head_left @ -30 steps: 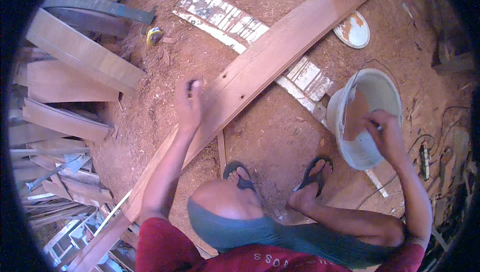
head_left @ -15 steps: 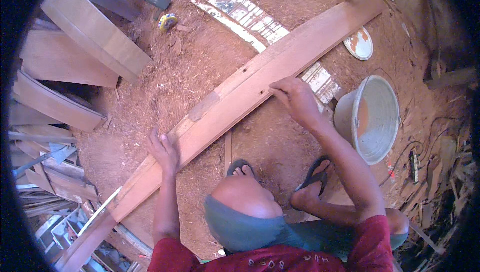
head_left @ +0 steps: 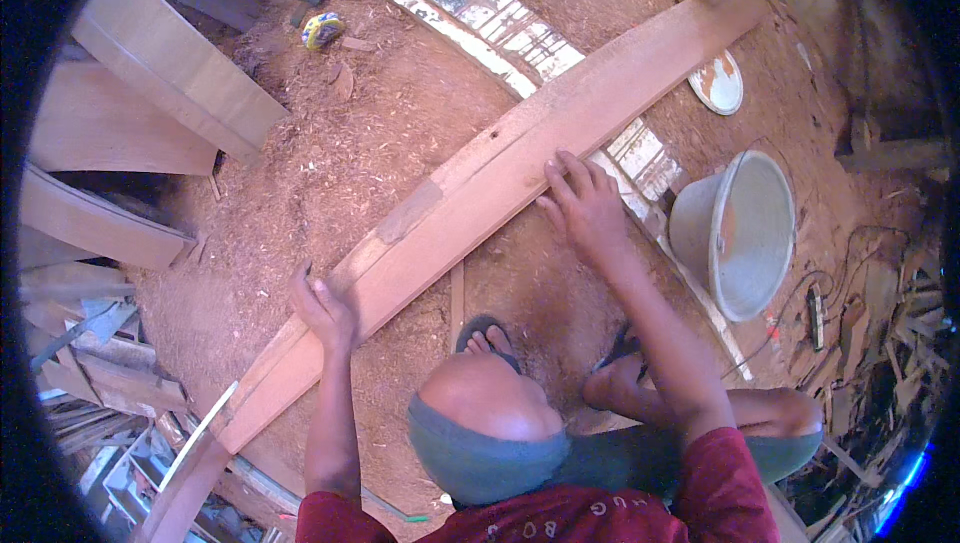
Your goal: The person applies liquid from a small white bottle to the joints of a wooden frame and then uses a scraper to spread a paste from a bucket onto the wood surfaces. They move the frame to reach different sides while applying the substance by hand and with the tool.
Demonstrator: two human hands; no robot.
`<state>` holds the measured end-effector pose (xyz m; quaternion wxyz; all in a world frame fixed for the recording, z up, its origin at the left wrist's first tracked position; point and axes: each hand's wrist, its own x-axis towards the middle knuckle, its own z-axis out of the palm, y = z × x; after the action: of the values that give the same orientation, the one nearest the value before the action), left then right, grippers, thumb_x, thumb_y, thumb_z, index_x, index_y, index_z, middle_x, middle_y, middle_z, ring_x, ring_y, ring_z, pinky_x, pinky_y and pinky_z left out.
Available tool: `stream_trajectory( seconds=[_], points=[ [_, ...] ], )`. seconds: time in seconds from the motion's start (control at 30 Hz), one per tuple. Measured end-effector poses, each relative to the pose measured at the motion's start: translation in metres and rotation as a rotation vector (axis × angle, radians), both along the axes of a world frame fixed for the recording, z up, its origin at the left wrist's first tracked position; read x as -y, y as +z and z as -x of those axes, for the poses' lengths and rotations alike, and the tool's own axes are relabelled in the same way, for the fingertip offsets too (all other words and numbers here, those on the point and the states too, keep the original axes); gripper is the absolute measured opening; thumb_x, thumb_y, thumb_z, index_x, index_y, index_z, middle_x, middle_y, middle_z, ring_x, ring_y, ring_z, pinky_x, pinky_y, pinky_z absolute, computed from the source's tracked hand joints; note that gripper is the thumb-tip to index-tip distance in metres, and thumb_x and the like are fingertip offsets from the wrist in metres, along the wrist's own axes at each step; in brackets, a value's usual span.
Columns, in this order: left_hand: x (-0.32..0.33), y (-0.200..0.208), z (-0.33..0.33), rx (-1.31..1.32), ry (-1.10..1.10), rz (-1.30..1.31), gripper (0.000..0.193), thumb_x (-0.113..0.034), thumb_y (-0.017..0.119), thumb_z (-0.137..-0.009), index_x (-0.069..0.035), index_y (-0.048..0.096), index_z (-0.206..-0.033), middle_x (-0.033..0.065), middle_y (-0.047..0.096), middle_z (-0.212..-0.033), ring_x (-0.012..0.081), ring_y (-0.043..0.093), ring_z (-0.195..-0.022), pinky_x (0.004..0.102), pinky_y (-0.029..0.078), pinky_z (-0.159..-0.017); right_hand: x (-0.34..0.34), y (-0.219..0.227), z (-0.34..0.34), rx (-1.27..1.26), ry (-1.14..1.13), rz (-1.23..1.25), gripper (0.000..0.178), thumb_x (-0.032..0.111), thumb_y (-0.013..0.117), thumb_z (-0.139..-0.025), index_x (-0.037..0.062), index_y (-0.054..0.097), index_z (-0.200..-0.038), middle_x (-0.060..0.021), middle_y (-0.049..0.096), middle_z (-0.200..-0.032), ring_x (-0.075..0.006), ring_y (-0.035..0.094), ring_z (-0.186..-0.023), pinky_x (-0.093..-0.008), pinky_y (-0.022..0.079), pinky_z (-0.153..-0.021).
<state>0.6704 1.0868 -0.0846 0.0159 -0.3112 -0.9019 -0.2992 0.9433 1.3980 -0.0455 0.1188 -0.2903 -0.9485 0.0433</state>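
Observation:
A long reddish-brown wooden board point(head_left: 470, 208) runs diagonally from the lower left to the upper right. A seam and a darker patch mark its upper face. My left hand point(head_left: 325, 311) lies across the lower part of the board and grips it, thumb and fingers toward the far edge. Farther up, my right hand point(head_left: 588, 211) rests its spread fingertips on the near edge of the board. Under the board's upper half passes a plank with flaking white paint point(head_left: 490, 15).
Right of my right arm stands a grey bucket point(head_left: 755, 238), with a white round lid point(head_left: 718, 83) beyond it. Curved wooden panels point(head_left: 170, 58) lean at the left. A yellow-and-blue roundish object point(head_left: 321, 30) lies on the shaving-covered ground. Scrap wood point(head_left: 890, 383) lines the right side.
My right hand has gone from pinched fingers at the board's near edge to spread fingers resting there. A dark speck beside it no longer shows. My left hand stays on the board.

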Motion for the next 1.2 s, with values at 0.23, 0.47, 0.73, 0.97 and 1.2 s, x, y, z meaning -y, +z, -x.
stream_trajectory(
  seconds=[0.23, 0.47, 0.73, 0.97, 1.2],
  points=[
    [-0.001, -0.003, 0.001, 0.014, -0.001, 0.001, 0.043, -0.031, 0.037, -0.101, 0.001, 0.054, -0.124, 0.0210, 0.057, -0.122, 0.0377, 0.052, -0.115, 0.0463, 0.035, -0.102, 0.031, -0.020, -0.004, 0.103, -0.110, 0.131, 0.070, 0.012, 0.067, -0.075, 0.0112, 0.048, -0.142, -0.0122, 0.054, -0.114, -0.0303, 0.053, -0.101, -0.0441, 0.044, -0.083],
    [-0.002, 0.000, 0.000, 0.034, 0.002, -0.015, 0.044, -0.031, 0.037, -0.102, 0.003, 0.054, -0.123, 0.0216, 0.058, -0.121, 0.0372, 0.053, -0.115, 0.0453, 0.036, -0.102, 0.041, -0.015, 0.001, 0.142, -0.058, 0.089, 0.072, 0.011, 0.066, -0.075, 0.0123, 0.046, -0.144, -0.0122, 0.054, -0.110, -0.0300, 0.053, -0.097, -0.0442, 0.043, -0.080],
    [-0.001, -0.003, 0.001, 0.029, 0.009, -0.001, 0.041, -0.028, 0.038, -0.102, 0.003, 0.055, -0.123, 0.0216, 0.058, -0.119, 0.0376, 0.054, -0.112, 0.0452, 0.038, -0.100, 0.030, -0.013, 0.005, -0.045, -0.133, 0.191, 0.070, 0.008, 0.065, -0.075, 0.0140, 0.048, -0.143, -0.0150, 0.053, -0.113, -0.0319, 0.053, -0.099, -0.0440, 0.044, -0.082],
    [0.000, -0.002, 0.001, 0.043, -0.013, -0.001, 0.039, -0.027, 0.038, -0.102, 0.002, 0.055, -0.122, 0.0216, 0.058, -0.119, 0.0377, 0.054, -0.113, 0.0451, 0.038, -0.100, 0.037, -0.012, -0.001, -0.011, -0.113, 0.172, 0.068, 0.009, 0.065, -0.077, 0.0138, 0.048, -0.143, -0.0153, 0.053, -0.114, -0.0320, 0.053, -0.099, -0.0439, 0.044, -0.081],
    [-0.003, -0.001, 0.001, 0.062, -0.009, -0.021, 0.041, -0.029, 0.038, -0.102, 0.002, 0.055, -0.122, 0.0211, 0.058, -0.120, 0.0366, 0.053, -0.114, 0.0448, 0.038, -0.101, 0.042, -0.014, -0.007, 0.112, -0.077, 0.124, 0.062, 0.011, 0.060, -0.083, 0.0156, 0.048, -0.144, -0.0132, 0.053, -0.112, -0.0301, 0.054, -0.094, -0.0429, 0.043, -0.077]
  ],
)
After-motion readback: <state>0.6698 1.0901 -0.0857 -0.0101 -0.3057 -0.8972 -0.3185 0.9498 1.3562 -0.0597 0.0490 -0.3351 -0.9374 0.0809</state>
